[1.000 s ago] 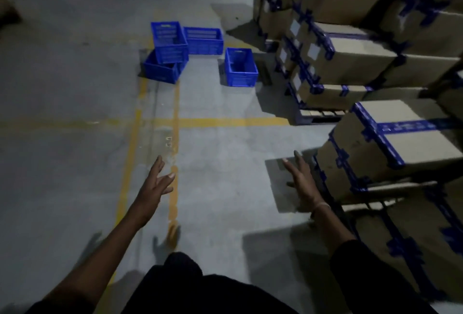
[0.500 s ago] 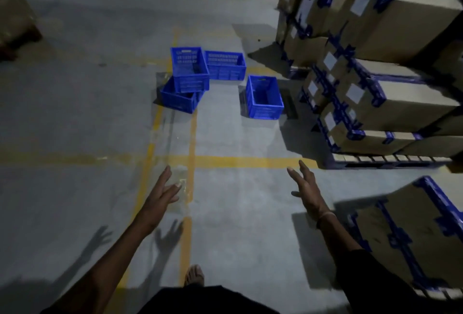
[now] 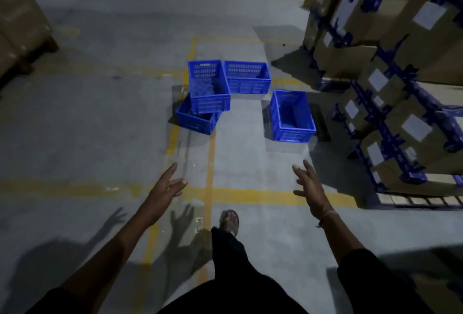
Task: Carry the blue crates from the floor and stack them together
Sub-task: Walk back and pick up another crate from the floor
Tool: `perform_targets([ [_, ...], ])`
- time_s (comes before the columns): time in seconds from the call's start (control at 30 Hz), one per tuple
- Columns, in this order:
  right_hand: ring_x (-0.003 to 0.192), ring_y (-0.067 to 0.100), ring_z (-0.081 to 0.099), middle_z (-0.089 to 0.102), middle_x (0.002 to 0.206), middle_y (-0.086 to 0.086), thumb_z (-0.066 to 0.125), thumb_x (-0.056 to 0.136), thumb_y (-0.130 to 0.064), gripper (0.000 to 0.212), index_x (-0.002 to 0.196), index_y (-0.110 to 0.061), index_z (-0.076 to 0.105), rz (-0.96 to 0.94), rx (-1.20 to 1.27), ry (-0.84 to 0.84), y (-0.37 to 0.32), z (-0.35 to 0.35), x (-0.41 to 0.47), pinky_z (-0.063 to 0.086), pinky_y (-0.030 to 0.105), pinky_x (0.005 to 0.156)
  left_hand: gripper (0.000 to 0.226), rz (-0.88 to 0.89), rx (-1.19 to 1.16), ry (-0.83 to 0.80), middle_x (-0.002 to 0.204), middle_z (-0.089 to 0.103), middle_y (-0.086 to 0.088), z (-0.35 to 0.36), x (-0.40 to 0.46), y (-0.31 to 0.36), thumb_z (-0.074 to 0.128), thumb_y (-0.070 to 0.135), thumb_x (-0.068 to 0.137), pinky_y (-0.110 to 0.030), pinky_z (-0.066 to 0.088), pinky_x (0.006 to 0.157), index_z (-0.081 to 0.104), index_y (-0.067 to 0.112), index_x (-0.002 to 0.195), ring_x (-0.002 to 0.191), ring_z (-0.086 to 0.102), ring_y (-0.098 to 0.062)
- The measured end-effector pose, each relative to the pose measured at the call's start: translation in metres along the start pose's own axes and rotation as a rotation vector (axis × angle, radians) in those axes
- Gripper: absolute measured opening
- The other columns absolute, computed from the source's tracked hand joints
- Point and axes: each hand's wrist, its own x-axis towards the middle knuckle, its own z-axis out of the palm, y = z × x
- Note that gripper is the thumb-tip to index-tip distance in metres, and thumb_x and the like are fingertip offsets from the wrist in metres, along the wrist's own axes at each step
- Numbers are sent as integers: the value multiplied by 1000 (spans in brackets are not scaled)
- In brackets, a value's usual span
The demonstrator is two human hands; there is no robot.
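Observation:
Several blue plastic crates stand on the grey concrete floor ahead of me. One crate [image 3: 209, 86] sits skewed on top of a lower crate [image 3: 194, 120]. Behind it to the right stands another crate [image 3: 247, 76]. A single crate [image 3: 292, 115] stands alone further right. My left hand [image 3: 165, 189] and my right hand [image 3: 309, 185] are stretched forward with fingers apart, holding nothing, well short of the crates.
Tall stacks of cardboard boxes with blue strapping [image 3: 390, 75] on a pallet [image 3: 421, 201] line the right side. Another pallet load [image 3: 17, 20] stands at the far left. Yellow lines [image 3: 245, 194] cross the floor. My foot [image 3: 229, 221] steps forward.
I have walked forward: the crates are nearer and lower in view, and the boxes on the right have slid past. Both hands stay open and outstretched.

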Motion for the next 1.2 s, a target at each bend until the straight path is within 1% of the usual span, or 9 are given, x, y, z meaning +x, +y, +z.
perform_targets([
  [0.1, 133, 28, 46, 38, 156, -1, 65, 89, -59, 81, 157, -38, 27, 2, 5, -33, -35, 29, 90, 48, 56, 104, 66, -10, -9, 57, 145, 43, 11, -15, 72, 20, 61, 31, 100, -31, 51, 100, 29, 30, 159, 112, 55, 7],
  [0.17, 132, 30, 46, 39, 154, -1, 63, 93, -54, 77, 158, -35, 26, 18, 3, -58, -66, 52, 143, 47, 57, 104, 66, -32, -4, 62, 144, 43, 11, -26, 116, 40, 60, 33, 101, -22, 49, 93, 29, 32, 158, 111, 56, 6],
  [0.33, 125, 30, 52, 47, 149, 3, 65, 86, -59, 80, 153, -26, 36, 32, -21, -108, -147, 111, 258, 50, 51, 99, 65, -20, 5, 93, 142, 47, 4, -57, 223, 94, 60, 31, 101, -16, 48, 90, 30, 32, 159, 125, 57, -15],
  [0.5, 125, 32, 55, 45, 151, 6, 60, 90, -62, 80, 156, -23, 34, 57, -74, -167, -198, 171, 339, 51, 54, 100, 65, -64, -22, 121, 130, 52, 16, -88, 308, 115, 61, 29, 101, -24, 49, 98, 31, 30, 159, 113, 60, -1],
  [0.8, 114, 29, 61, 52, 139, 7, 54, 89, -69, 73, 147, -26, 45, 114, -49, -93, -241, 294, 460, 53, 54, 97, 67, -72, 17, 37, 133, 56, -6, -181, 493, 127, 63, 29, 100, -16, 49, 84, 32, 28, 159, 118, 61, -14],
  [0.93, 112, 30, 62, 54, 133, 8, 54, 93, -66, 49, 130, -34, 50, 192, 14, -4, -260, 356, 495, 54, 55, 97, 68, -79, 53, -36, 135, 58, -9, -241, 574, 139, 64, 29, 99, -19, 52, 87, 32, 24, 159, 111, 61, -2],
  [1.0, 111, 29, 62, 54, 131, 7, 53, 93, -66, 48, 128, -33, 51, 222, 45, 39, -271, 384, 510, 54, 54, 95, 70, -104, 59, -85, 137, 56, -11, -269, 613, 150, 65, 27, 98, -20, 53, 89, 32, 22, 159, 109, 61, 0],
  [1.13, 111, 30, 62, 53, 131, 7, 52, 95, -64, 47, 129, -32, 50, 277, 111, 105, -290, 435, 544, 55, 53, 94, 106, -103, 166, -209, 138, 59, -10, -321, 694, 175, 75, 74, 69, -42, 51, 107, 34, 33, 157, 120, 62, -12],
  [1.2, 112, 30, 61, 52, 131, 8, 50, 96, -62, 44, 128, -32, 50, 289, 146, 134, -299, 453, 559, 55, 52, 93, 112, -111, 224, -255, 141, 57, -9, -336, 735, 184, 72, 81, 62, -46, 49, 108, 34, 35, 157, 125, 60, -16],
])
